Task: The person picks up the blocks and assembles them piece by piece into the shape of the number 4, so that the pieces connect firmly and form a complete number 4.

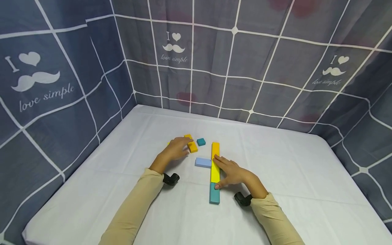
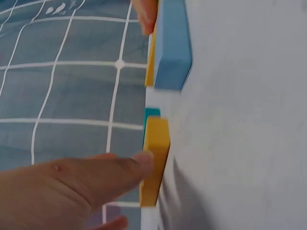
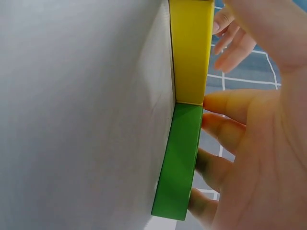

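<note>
My left hand (image 1: 178, 148) is over the back-left group of blocks, a fingertip touching an orange-yellow block (image 2: 158, 139), its fingers fairly straight. A small teal block (image 1: 200, 142) lies to the right. My right hand (image 1: 231, 173) rests along a row of blocks laid end to end, with its thumb and fingers spread apart. The row has an orange-yellow block (image 1: 215, 148), a bright yellow block (image 1: 215, 175) and a teal block (image 1: 214, 195) at the near end. In the right wrist view, fingertips meet the side of a green block (image 3: 177, 163). A light blue block (image 1: 202, 162) lies crosswise, left of the row.
Another orange-yellow block (image 1: 188, 136) and a yellow bit (image 1: 168, 143) show behind the left hand. A white cloth (image 1: 291, 163) covers the table. Dark grey checked curtains (image 1: 208, 85) stand along its back and sides.
</note>
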`<move>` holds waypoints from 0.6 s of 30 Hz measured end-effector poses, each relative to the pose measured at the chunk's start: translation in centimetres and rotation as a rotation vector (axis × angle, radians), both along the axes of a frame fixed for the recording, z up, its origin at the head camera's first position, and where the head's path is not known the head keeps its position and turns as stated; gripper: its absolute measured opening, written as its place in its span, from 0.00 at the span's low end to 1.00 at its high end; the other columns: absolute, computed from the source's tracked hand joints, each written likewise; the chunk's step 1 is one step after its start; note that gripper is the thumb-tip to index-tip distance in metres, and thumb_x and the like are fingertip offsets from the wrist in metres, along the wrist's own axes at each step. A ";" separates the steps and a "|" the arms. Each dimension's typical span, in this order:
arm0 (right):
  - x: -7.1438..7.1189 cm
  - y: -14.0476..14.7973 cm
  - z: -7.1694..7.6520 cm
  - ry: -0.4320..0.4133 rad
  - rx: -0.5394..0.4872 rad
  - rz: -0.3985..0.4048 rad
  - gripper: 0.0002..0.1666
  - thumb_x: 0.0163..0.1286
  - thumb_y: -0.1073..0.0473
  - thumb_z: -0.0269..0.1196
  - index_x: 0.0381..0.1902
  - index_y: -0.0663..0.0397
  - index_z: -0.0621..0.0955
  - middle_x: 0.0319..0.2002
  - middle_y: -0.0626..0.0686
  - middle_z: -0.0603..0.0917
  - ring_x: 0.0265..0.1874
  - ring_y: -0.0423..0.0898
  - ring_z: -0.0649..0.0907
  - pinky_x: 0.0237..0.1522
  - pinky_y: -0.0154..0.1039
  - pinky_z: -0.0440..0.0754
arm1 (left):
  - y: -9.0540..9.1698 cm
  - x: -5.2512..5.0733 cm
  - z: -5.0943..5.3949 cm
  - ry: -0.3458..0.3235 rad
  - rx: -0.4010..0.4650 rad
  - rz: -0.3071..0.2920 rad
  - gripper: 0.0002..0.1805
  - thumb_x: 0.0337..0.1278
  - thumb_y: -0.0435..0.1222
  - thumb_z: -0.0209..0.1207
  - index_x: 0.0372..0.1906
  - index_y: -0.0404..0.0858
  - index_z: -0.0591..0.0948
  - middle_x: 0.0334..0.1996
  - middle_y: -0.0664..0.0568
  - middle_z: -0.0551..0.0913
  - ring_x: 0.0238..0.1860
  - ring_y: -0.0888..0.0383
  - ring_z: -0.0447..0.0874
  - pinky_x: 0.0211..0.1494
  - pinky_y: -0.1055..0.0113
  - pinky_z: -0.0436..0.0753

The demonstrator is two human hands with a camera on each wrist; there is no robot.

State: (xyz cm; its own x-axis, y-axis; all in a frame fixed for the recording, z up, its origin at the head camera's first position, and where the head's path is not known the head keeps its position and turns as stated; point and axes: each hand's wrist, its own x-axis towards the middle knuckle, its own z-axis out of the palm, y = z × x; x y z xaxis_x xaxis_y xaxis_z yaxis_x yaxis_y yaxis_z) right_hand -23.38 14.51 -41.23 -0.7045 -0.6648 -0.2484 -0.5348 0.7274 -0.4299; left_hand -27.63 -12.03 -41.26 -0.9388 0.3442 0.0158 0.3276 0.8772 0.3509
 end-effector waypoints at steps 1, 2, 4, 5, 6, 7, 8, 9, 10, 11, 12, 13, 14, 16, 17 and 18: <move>0.0 0.0 0.0 0.001 0.004 0.001 0.63 0.47 0.37 0.68 0.70 0.60 0.51 0.72 0.59 0.45 0.70 0.59 0.49 0.67 0.60 0.47 | -0.3 -0.1 0.0 -0.008 -0.014 0.025 0.30 0.54 0.36 0.60 0.63 0.42 0.68 0.65 0.45 0.65 0.66 0.42 0.59 0.64 0.45 0.61; 0.0 0.1 0.0 0.001 0.003 0.001 0.63 0.47 0.37 0.68 0.70 0.60 0.51 0.72 0.59 0.45 0.70 0.59 0.49 0.67 0.60 0.46 | -0.6 -0.2 0.0 -0.022 -0.020 0.051 0.30 0.54 0.36 0.60 0.64 0.42 0.67 0.66 0.45 0.64 0.66 0.41 0.57 0.64 0.44 0.61; -0.1 0.1 0.0 0.006 -0.002 0.007 0.63 0.47 0.37 0.68 0.70 0.61 0.51 0.72 0.60 0.46 0.70 0.59 0.49 0.67 0.61 0.46 | -1.3 -0.3 0.2 -0.044 -0.029 0.096 0.31 0.53 0.36 0.60 0.64 0.41 0.67 0.66 0.44 0.63 0.66 0.39 0.57 0.63 0.42 0.61; -0.1 0.1 0.0 0.007 -0.004 0.009 0.63 0.47 0.37 0.68 0.70 0.61 0.51 0.72 0.60 0.46 0.70 0.59 0.49 0.67 0.61 0.46 | -1.6 -0.3 0.3 -0.057 -0.023 0.114 0.31 0.53 0.35 0.61 0.64 0.41 0.67 0.66 0.43 0.63 0.65 0.38 0.57 0.63 0.41 0.61; -0.1 0.1 0.0 0.009 -0.003 0.010 0.63 0.47 0.37 0.68 0.70 0.61 0.51 0.72 0.59 0.46 0.70 0.59 0.49 0.67 0.61 0.46 | -2.0 -0.3 0.4 -0.072 -0.011 0.127 0.31 0.53 0.35 0.61 0.64 0.40 0.67 0.66 0.43 0.64 0.65 0.38 0.58 0.62 0.40 0.61; -0.2 0.1 0.0 0.007 -0.003 0.011 0.63 0.47 0.37 0.68 0.70 0.60 0.51 0.72 0.59 0.45 0.70 0.59 0.49 0.67 0.61 0.46 | -2.3 -0.3 0.6 -0.092 0.005 0.138 0.32 0.52 0.35 0.61 0.64 0.40 0.66 0.66 0.42 0.64 0.64 0.38 0.59 0.62 0.40 0.61; -0.2 0.1 0.0 0.006 -0.006 0.014 0.63 0.47 0.37 0.68 0.70 0.61 0.51 0.72 0.59 0.45 0.70 0.59 0.49 0.67 0.61 0.46 | -2.7 -0.2 0.7 -0.110 0.024 0.144 0.32 0.52 0.34 0.61 0.64 0.39 0.66 0.65 0.42 0.64 0.64 0.38 0.59 0.63 0.40 0.61; -0.2 0.1 0.0 0.007 -0.004 0.017 0.63 0.47 0.37 0.68 0.70 0.61 0.50 0.72 0.60 0.45 0.70 0.59 0.49 0.66 0.61 0.47 | -3.0 -0.1 0.8 -0.126 0.036 0.150 0.32 0.51 0.33 0.61 0.64 0.39 0.66 0.65 0.42 0.65 0.64 0.38 0.60 0.64 0.41 0.61; -0.2 0.1 0.0 0.005 -0.004 0.018 0.63 0.47 0.37 0.68 0.70 0.61 0.50 0.72 0.60 0.45 0.70 0.59 0.49 0.66 0.61 0.47 | -3.2 -0.1 1.0 -0.144 0.054 0.156 0.33 0.51 0.33 0.61 0.64 0.38 0.66 0.65 0.41 0.65 0.64 0.39 0.60 0.65 0.43 0.60; -0.2 0.1 0.0 0.005 -0.002 0.018 0.63 0.47 0.37 0.68 0.70 0.61 0.50 0.72 0.60 0.46 0.70 0.59 0.49 0.66 0.61 0.47 | -3.5 0.0 1.1 -0.154 0.063 0.158 0.33 0.51 0.32 0.61 0.65 0.38 0.65 0.65 0.41 0.65 0.64 0.39 0.60 0.66 0.44 0.60; -0.2 0.0 0.0 0.006 0.001 0.018 0.63 0.48 0.37 0.68 0.70 0.61 0.51 0.72 0.60 0.46 0.70 0.59 0.49 0.66 0.61 0.47 | -3.6 0.1 1.1 -0.160 0.070 0.158 0.33 0.50 0.32 0.61 0.65 0.37 0.65 0.64 0.40 0.65 0.64 0.39 0.60 0.66 0.45 0.60; -0.2 0.0 0.0 0.007 0.001 0.019 0.63 0.48 0.37 0.68 0.70 0.61 0.51 0.72 0.60 0.46 0.70 0.59 0.49 0.66 0.61 0.48 | -3.7 0.1 1.2 -0.157 0.068 0.152 0.33 0.51 0.32 0.61 0.65 0.37 0.65 0.64 0.40 0.65 0.65 0.40 0.60 0.67 0.47 0.59; -0.1 0.0 0.0 0.007 0.001 0.018 0.63 0.48 0.37 0.68 0.70 0.61 0.51 0.72 0.60 0.46 0.70 0.59 0.49 0.66 0.62 0.48 | -3.8 0.1 1.2 -0.150 0.062 0.141 0.33 0.51 0.32 0.60 0.65 0.37 0.65 0.64 0.40 0.65 0.65 0.41 0.60 0.68 0.48 0.59; -0.1 0.0 0.1 0.005 -0.002 0.017 0.63 0.48 0.37 0.68 0.70 0.62 0.51 0.72 0.60 0.46 0.70 0.60 0.49 0.66 0.62 0.48 | -3.7 0.1 1.2 -0.130 0.047 0.116 0.33 0.52 0.32 0.60 0.65 0.38 0.64 0.65 0.41 0.65 0.65 0.42 0.60 0.67 0.47 0.59; -0.1 0.0 0.1 0.003 -0.003 0.016 0.63 0.48 0.37 0.68 0.70 0.62 0.51 0.72 0.60 0.46 0.70 0.60 0.49 0.66 0.62 0.47 | -3.5 0.1 1.2 -0.121 0.040 0.105 0.33 0.52 0.33 0.60 0.65 0.39 0.64 0.65 0.42 0.65 0.65 0.42 0.60 0.67 0.47 0.59; -0.1 0.1 0.1 0.000 -0.005 0.016 0.63 0.48 0.37 0.68 0.70 0.62 0.51 0.72 0.60 0.46 0.70 0.60 0.49 0.66 0.62 0.47 | -3.3 0.1 1.2 -0.118 0.039 0.096 0.33 0.52 0.33 0.60 0.66 0.39 0.64 0.65 0.42 0.65 0.65 0.42 0.60 0.67 0.47 0.59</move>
State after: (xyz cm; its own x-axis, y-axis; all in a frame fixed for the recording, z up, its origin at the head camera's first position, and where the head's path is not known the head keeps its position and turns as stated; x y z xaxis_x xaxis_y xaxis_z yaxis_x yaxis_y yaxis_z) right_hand -23.46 14.57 -41.15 -0.6941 -0.6769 -0.2451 -0.5460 0.7169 -0.4335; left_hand -27.54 -15.32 -40.04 -0.9635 0.2536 -0.0853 0.1967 0.8875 0.4168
